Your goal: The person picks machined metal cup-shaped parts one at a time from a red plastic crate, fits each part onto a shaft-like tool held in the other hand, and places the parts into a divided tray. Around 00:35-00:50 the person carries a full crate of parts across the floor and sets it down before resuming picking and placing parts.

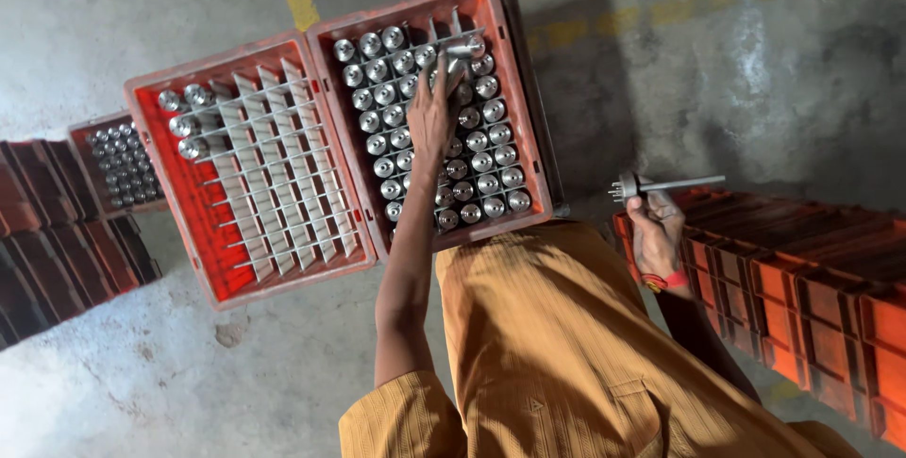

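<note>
While held, shaft (668, 184) lies level — tip rightward.

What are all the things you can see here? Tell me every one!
Full red plastic crate: one, red, upper middle, its grid packed with shiny parts.
Nearly empty red plastic crate: one, red, left of the full one, grey dividers, a few parts in its top-left corner.
Shiny round metal parts: too many to count, silver, mostly in the full crate.
Small far crate: one, dark red, far left, holding metal parts.
Stacked orange-red crates: several, right side; darker ones at far left.
Concrete floor: grey, with yellow painted lines.
Orange-brown shirt: one, bottom middle.
Left hand: gripping a metal part over the full crate.
Right hand: holding a silver metal rod with toothed end.
</note>
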Motion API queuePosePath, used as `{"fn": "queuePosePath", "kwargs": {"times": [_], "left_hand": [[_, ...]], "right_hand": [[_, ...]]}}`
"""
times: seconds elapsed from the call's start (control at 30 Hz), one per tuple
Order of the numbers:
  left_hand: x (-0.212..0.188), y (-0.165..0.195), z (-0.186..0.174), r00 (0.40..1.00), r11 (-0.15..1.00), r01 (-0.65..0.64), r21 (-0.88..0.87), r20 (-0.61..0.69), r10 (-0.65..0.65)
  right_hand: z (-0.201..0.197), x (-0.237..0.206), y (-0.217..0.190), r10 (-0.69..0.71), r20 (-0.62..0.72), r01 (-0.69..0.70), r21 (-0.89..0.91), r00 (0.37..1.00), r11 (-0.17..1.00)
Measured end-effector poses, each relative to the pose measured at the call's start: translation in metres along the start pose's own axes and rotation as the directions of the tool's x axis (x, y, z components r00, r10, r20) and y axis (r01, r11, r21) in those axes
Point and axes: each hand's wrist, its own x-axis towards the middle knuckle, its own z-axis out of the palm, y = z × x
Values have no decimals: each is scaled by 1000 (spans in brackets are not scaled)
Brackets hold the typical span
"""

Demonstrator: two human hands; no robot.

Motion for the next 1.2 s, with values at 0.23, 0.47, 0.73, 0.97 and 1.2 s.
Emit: {"fn": "queuePosePath", "kwargs": {"times": [0.23, 0.47, 0.73, 0.97, 1.2], "left_hand": [[31, 20, -18, 945, 933, 260, -248, 264, -193], [109, 39, 5, 990, 997, 67, 32, 119, -70], [128, 40, 25, 924, 978, 48, 202, 363, -120], [55, 11, -36, 995, 977, -58, -204, -97, 39], [-57, -176, -161, 924, 827, 374, 419, -99, -368]], "right_hand": [[12, -20, 3, 59, -17, -60, -17, 998, 998], [35, -29, 0, -14, 70, 20, -88, 997, 996], [38, -46, -4, 14, 134, -8, -43, 991, 999], [23, -46, 2, 114, 106, -102, -114, 988, 988], [39, -40, 16, 163, 105, -141, -191, 981, 971]]}}
